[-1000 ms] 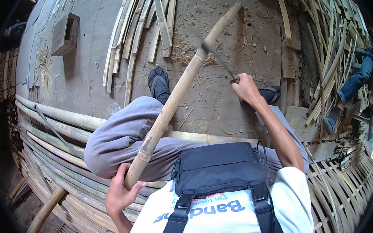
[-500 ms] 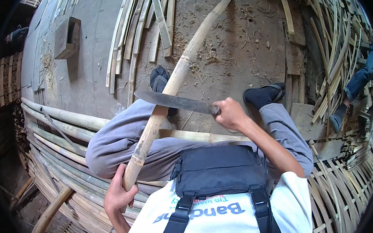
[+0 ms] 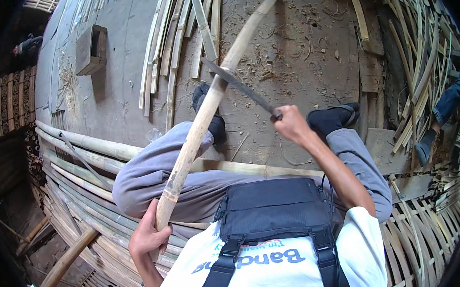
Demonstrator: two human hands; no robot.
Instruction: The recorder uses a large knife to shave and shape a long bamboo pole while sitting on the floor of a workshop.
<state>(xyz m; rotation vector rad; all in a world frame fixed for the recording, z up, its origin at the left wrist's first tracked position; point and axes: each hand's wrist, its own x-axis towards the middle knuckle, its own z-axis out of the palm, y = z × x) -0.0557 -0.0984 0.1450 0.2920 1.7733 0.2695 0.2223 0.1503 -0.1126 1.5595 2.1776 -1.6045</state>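
Note:
A pale bamboo pole [image 3: 199, 121] slants from beside my left hip up and away to the right, crossing over my bent left leg. My left hand [image 3: 150, 235] is closed around its near end, thumb on top. In my right hand [image 3: 293, 123] is the handle of a machete [image 3: 250, 93], held out in front of my right knee. The dark blade lies across the pole at a joint ring, about two thirds of the way up, its tip past the pole's left side.
Split bamboo strips [image 3: 172, 41] lie ahead, with shavings [image 3: 267, 66] on the floor. A wooden box [image 3: 91, 50] stands at the far left. Whole bamboo poles [image 3: 89, 148] are stacked at my left. More strips [image 3: 422, 71] pile up at right, near another person's leg [image 3: 453, 95].
My right hand has moved forward, carrying the machete blade farther up the pole to the joint ring and turning its edge to a steeper slant. My left hand keeps its grip on the near end.

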